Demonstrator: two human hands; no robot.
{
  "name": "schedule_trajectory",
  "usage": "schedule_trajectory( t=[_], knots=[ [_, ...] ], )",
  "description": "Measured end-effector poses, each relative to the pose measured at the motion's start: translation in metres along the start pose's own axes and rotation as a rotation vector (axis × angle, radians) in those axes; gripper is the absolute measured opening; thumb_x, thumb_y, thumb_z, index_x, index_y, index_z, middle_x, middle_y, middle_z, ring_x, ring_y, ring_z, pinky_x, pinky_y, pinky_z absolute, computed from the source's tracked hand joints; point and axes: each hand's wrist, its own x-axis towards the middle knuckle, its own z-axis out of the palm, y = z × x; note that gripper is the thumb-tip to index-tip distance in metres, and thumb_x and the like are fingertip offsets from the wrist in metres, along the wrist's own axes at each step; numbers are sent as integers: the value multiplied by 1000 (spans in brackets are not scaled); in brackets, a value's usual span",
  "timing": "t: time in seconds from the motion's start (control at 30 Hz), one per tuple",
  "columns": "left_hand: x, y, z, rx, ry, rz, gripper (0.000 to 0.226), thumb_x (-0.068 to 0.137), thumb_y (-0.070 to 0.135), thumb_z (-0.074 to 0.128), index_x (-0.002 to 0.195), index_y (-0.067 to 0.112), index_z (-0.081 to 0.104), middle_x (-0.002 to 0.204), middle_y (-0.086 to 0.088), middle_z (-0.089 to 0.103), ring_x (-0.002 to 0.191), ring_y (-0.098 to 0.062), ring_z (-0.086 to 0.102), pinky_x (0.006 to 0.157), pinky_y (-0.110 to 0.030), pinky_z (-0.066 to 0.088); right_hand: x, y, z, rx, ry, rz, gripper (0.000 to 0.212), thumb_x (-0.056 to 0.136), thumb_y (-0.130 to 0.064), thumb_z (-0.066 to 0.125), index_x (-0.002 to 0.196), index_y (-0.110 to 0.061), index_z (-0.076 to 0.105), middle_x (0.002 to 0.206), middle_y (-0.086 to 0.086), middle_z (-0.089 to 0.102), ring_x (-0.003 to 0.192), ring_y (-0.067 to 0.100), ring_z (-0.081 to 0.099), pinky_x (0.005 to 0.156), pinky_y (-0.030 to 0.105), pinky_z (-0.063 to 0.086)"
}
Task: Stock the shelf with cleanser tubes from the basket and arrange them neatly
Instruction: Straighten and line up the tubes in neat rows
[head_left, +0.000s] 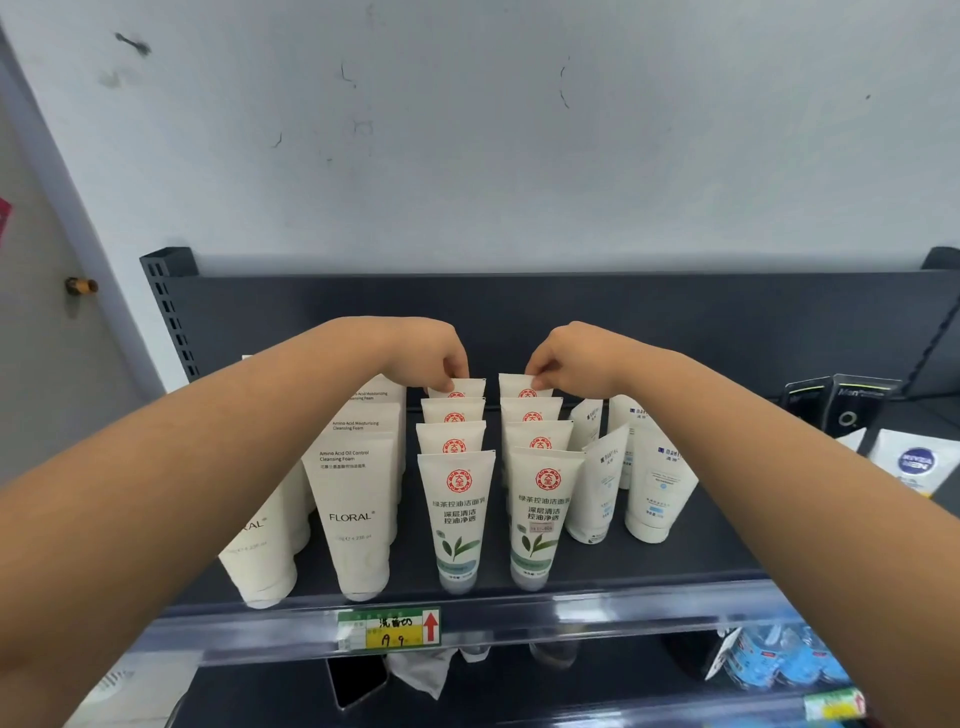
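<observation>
at the back of the shelf (701, 561), the left grip (442, 365) pinches the left rear tube (467, 387) by its crimped top; the right grip (555, 365) pinches the right rear tube (513, 384) likewise. light, soft, likely tippy on their caps; the stiff crimp suits holding.

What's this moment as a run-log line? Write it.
left hand: pinches left-row rear white plastic tube | right hand: pinches right-row rear white plastic tube | phase: arranging rows

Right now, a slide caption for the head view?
Left hand and right hand pinch the rearmost tubes of two cleanser rows on the shelf.
</observation>
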Motion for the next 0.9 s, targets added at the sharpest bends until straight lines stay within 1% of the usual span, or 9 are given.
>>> schedule_trajectory(
  t=[0.07, 0.13, 0.23, 0.4, 0.53, 0.63, 0.73, 0.83, 0.9],
  knots=[
    [-1, 0, 0, -6, 5, -4, 24, 96, 21, 55, 118, 20, 67, 112, 8, 66, 100, -11, 60, 91, -27, 47, -1, 0, -1, 13, -13, -3, 25, 97, -23, 57, 118, -16, 70, 119, -3, 68, 101, 14, 60, 86, 22, 42],
    [-1, -1, 1, -9, 7, -9, 24, 97, 21, 55, 118, 20, 67, 113, 8, 66, 101, -11, 60, 94, -29, 48, -1, 0, -2, 18, -24, 0, 26, 97, -22, 57, 119, -15, 69, 121, -3, 68, 105, 15, 61, 88, 22, 42],
    [-2, -3, 2, -10, 8, -23, 24, 97, 22, 55, 118, 21, 66, 112, 8, 66, 101, -12, 61, 95, -32, 49, -1, 0, -3, 19, -35, 0, 26, 97, -21, 57, 120, -15, 69, 122, -3, 67, 107, 16, 61, 89, 22, 42],
    [-3, -3, 2, 0, 12, -35, 24, 97, 22, 54, 118, 21, 66, 112, 7, 66, 101, -12, 60, 94, -31, 49, -2, -3, -4, 29, -36, -18, 25, 98, -20, 56, 118, -16, 70, 120, -4, 68, 103, 14, 61, 86, 22, 41],
    [-3, -1, 3, 1, 13, -32, 25, 97, 22, 54, 119, 20, 65, 108, 9, 64, 99, -12, 59, 93, -28, 48, -4, -1, -4, 43, -24, -7, 24, 96, -20, 57, 115, -17, 72, 117, -5, 69, 103, 14, 61, 90, 26, 47],
    [-3, 0, 3, -8, 12, -33, 25, 97, 22, 53, 119, 20, 65, 111, 8, 65, 101, -13, 60, 95, -32, 49, -6, 2, -2, 55, -5, 4, 22, 95, -21, 59, 112, -17, 73, 113, -6, 70, 99, 13, 62, 86, 24, 46],
    [-4, -2, 3, -13, 15, -41, 25, 97, 24, 54, 119, 20, 65, 112, 6, 66, 101, -13, 60, 94, -32, 49, -5, 2, 0, 66, 10, 8, 22, 95, -23, 59, 111, -17, 73, 108, -7, 69, 96, 12, 61, 81, 22, 42],
    [-5, -3, 4, -9, 13, -47, 25, 97, 25, 54, 119, 20, 64, 109, 7, 65, 100, -13, 60, 92, -31, 49, -5, 0, 2, 76, 4, 24, 21, 96, -27, 58, 111, -19, 70, 105, -6, 66, 97, 14, 61, 81, 23, 42],
    [-5, -2, 4, 16, 17, -51, 25, 97, 27, 54, 119, 22, 64, 111, 8, 65, 101, -13, 59, 96, -36, 48, -5, 0, 3, 88, -11, 34, 22, 97, -28, 56, 113, -19, 68, 105, -7, 64, 98, 14, 60, 81, 23, 42]
  ],
)
